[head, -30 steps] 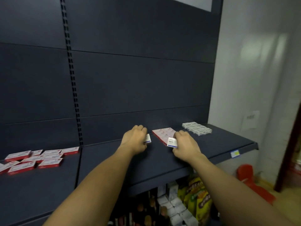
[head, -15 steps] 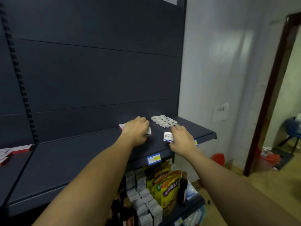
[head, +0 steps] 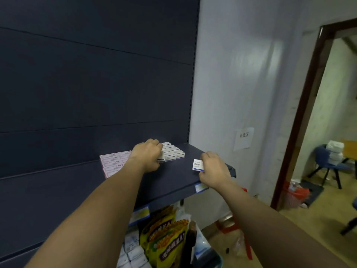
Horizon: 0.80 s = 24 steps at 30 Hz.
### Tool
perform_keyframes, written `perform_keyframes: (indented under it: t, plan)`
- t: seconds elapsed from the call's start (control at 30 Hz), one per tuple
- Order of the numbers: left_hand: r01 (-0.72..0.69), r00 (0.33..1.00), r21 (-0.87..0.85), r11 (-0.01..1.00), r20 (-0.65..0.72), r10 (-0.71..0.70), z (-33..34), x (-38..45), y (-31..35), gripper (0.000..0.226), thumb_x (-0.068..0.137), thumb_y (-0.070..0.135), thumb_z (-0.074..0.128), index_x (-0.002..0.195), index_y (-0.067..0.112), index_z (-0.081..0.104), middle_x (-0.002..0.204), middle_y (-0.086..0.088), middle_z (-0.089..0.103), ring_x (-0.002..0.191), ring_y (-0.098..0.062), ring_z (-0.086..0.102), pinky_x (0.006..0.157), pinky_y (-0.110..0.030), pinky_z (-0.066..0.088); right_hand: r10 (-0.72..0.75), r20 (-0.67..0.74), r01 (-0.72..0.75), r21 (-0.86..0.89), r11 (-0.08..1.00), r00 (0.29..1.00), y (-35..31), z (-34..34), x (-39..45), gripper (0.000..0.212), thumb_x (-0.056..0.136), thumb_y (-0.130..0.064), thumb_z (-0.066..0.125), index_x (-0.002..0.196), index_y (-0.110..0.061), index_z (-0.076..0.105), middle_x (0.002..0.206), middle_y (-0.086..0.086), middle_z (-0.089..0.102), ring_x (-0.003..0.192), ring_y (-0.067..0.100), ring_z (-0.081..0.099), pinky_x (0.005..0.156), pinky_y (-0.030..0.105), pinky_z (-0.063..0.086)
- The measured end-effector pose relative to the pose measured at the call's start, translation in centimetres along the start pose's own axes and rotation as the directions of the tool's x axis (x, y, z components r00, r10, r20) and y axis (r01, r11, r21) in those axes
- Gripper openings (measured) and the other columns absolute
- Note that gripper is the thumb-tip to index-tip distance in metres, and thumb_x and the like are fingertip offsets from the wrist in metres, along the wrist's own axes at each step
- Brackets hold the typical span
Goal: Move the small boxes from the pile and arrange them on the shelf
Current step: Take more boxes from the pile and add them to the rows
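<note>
On the dark shelf (head: 179, 182), my left hand (head: 147, 156) is closed on a small white box (head: 161, 159) and holds it against the front of a neat block of white-and-blue boxes (head: 173, 152) near the shelf's right end. My right hand (head: 213, 171) grips another small white box with a blue stripe (head: 198, 165), held upright just above the shelf's right front corner. A flat group of pink-and-white boxes (head: 114, 163) lies to the left of my left wrist.
The shelf's dark back panel rises behind. Below it hang price tags (head: 141, 212), with yellow snack bags (head: 166, 235) and white cartons (head: 133, 250) underneath. A white wall (head: 241, 84) borders the right, then a doorway (head: 301, 113), a blue chair (head: 328, 163) and a red basket (head: 295, 196).
The view has swung further right, so the shelf's right end and the doorway fill more of it. My left hand moved right from the pink boxes to the white block; my right hand stays near the corner.
</note>
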<state>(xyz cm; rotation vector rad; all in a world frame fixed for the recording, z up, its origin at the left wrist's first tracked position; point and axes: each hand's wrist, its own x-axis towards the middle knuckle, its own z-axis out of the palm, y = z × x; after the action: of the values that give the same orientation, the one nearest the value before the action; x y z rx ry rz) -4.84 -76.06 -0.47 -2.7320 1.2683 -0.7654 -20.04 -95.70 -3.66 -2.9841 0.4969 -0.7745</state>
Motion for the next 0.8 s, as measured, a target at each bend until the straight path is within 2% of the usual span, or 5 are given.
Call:
perform_keyframes:
  t: [0.33,0.5,0.63,0.8]
  plan:
    - [0.159,0.987,-0.089,0.983,0.009,-0.158,3.8,8.2,-1.3,0.041,0.083,0.035,0.069,0.118,0.019,0.056,0.114,0.002,0.053,0.112,-0.019,0.05,0.081,-0.037,0.052,-0.118,-0.016,0.118,0.053,0.992,0.993,3.3,3.1,10.7,0.035,0.076,-0.01,0.061,0.111,-0.01,0.056,0.114,0.007,0.054,0.108,0.028,0.051,0.083,0.033,0.045]
    - [0.219,0.976,-0.024,0.975,-0.013,-0.219,4.7,10.4,-0.9,0.038,0.081,0.035,0.068,0.115,0.02,0.058,0.112,0.002,0.054,0.11,-0.02,0.052,0.083,-0.035,0.049,-0.193,-0.026,0.195,0.104,0.975,0.981,4.7,5.4,14.2,0.035,0.075,-0.01,0.061,0.11,-0.012,0.057,0.112,0.005,0.054,0.107,0.027,0.051,0.083,0.035,0.049]
    - [0.295,0.956,0.019,0.955,-0.011,-0.295,5.0,11.4,0.2,0.039,0.081,0.033,0.068,0.117,0.02,0.058,0.114,0.002,0.055,0.111,-0.021,0.051,0.085,-0.034,0.046,-0.259,-0.036,0.262,0.141,0.955,0.965,6.4,7.0,16.5,0.034,0.076,-0.011,0.062,0.11,-0.012,0.057,0.113,0.004,0.055,0.107,0.025,0.051,0.081,0.031,0.045]
    - [0.419,0.908,0.042,0.907,0.016,-0.42,5.1,11.6,2.3,0.041,0.083,0.031,0.068,0.12,0.019,0.056,0.117,0.002,0.053,0.113,-0.021,0.05,0.08,-0.033,0.045,-0.372,-0.022,0.37,0.185,0.91,0.928,8.7,8.0,18.2,0.035,0.076,-0.011,0.062,0.111,-0.012,0.057,0.112,0.003,0.055,0.105,0.024,0.051,0.083,0.03,0.045]
